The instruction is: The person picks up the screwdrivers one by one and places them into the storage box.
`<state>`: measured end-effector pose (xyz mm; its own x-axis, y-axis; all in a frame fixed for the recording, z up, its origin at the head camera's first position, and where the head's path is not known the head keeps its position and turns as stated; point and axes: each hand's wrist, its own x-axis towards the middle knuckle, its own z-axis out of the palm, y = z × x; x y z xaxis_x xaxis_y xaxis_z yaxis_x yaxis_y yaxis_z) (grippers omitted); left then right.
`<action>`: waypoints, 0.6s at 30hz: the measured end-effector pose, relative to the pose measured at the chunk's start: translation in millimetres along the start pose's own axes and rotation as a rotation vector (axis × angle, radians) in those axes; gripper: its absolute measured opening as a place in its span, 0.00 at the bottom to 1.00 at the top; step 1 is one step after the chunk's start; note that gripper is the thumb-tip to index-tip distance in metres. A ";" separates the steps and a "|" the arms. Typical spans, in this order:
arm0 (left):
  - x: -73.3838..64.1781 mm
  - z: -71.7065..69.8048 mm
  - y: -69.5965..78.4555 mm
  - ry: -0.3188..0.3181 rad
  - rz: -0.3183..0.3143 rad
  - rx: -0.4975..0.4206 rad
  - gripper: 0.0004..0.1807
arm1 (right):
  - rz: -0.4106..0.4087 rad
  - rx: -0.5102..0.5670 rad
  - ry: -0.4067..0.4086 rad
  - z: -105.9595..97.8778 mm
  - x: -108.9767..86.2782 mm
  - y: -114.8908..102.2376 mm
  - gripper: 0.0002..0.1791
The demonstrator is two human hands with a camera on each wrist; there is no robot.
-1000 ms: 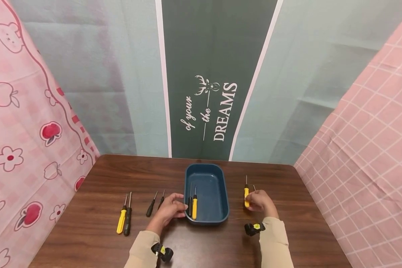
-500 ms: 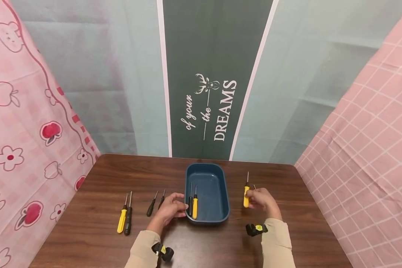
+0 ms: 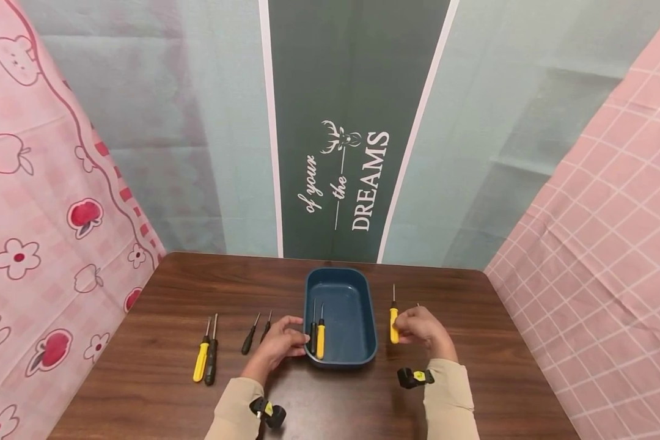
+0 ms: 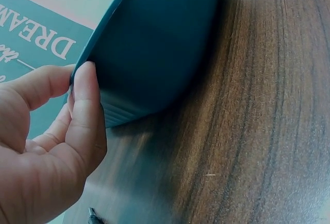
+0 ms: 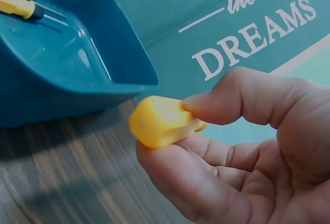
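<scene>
A blue plastic tray stands at the middle of the wooden table, and my left hand pinches its left rim between thumb and fingers. Inside the tray, a black screwdriver and a yellow screwdriver lie side by side along the left wall. Right of the tray, my right hand pinches another yellow-handled screwdriver by its handle, shaft pointing away from me. The right wrist view shows that yellow handle end-on between thumb and fingers, just beside the tray wall.
At the left lie a yellow screwdriver and a black one. Two small black screwdrivers lie closer to my left hand, one partly hidden behind it. Another shaft tip shows beyond my right hand. Printed curtains surround the table.
My right hand has lifted the yellow screwdriver slightly and brought it left, closer to the tray. The left hand stays on the rim.
</scene>
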<state>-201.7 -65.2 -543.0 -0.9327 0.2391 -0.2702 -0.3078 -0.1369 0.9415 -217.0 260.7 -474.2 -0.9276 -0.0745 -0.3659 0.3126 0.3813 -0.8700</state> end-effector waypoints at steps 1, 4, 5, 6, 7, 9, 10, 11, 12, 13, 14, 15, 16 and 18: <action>-0.3 -0.1 0.5 -0.001 0.001 -0.002 0.28 | -0.008 -0.001 -0.011 1.1 -0.1 -1.1 0.08; -3.6 0.8 4.7 -0.009 0.005 -0.004 0.28 | -0.035 -0.001 -0.056 4.1 -0.2 -3.9 0.07; -6.0 1.8 7.3 -0.014 0.011 -0.003 0.28 | -0.044 0.001 -0.071 5.2 0.3 -4.7 0.07; -8.6 2.9 10.4 -0.018 0.014 -0.003 0.28 | -0.051 0.002 -0.083 6.4 0.7 -5.5 0.07; -11.4 4.1 13.8 -0.022 0.018 -0.004 0.28 | -0.058 0.005 -0.095 7.9 1.4 -6.2 0.07; -16.9 6.6 20.0 -0.029 0.024 -0.002 0.28 | -0.064 0.011 -0.109 11.2 2.5 -7.8 0.07; -19.2 7.5 21.9 -0.031 0.031 -0.001 0.28 | -0.066 0.011 -0.112 13.2 3.1 -8.7 0.08; -20.9 8.4 24.0 -0.031 0.033 -0.001 0.28 | -0.064 0.009 -0.110 15.3 3.8 -9.5 0.08; -22.2 8.8 25.3 -0.031 0.033 -0.001 0.28 | -0.065 0.005 -0.113 17.6 4.1 -10.7 0.08; -23.0 8.9 26.3 -0.030 0.034 0.000 0.27 | -0.065 0.001 -0.118 20.0 4.6 -12.0 0.08; -23.4 8.9 26.6 -0.030 0.034 0.003 0.27 | -0.066 -0.007 -0.122 22.5 4.7 -13.6 0.08; -23.6 8.7 26.9 -0.030 0.035 0.005 0.27 | -0.068 -0.020 -0.129 25.0 4.9 -15.5 0.08; -23.7 8.3 27.1 -0.030 0.034 0.007 0.27 | -0.069 -0.033 -0.138 27.5 5.7 -17.3 0.08; -23.6 7.6 27.8 -0.030 0.030 0.011 0.27 | -0.069 -0.064 -0.159 32.4 7.3 -21.5 0.07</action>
<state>-186.9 -67.4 -508.9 -0.9351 0.2642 -0.2361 -0.2781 -0.1342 0.9511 -223.9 222.1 -468.8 -0.9009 -0.2454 -0.3581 0.2307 0.4282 -0.8738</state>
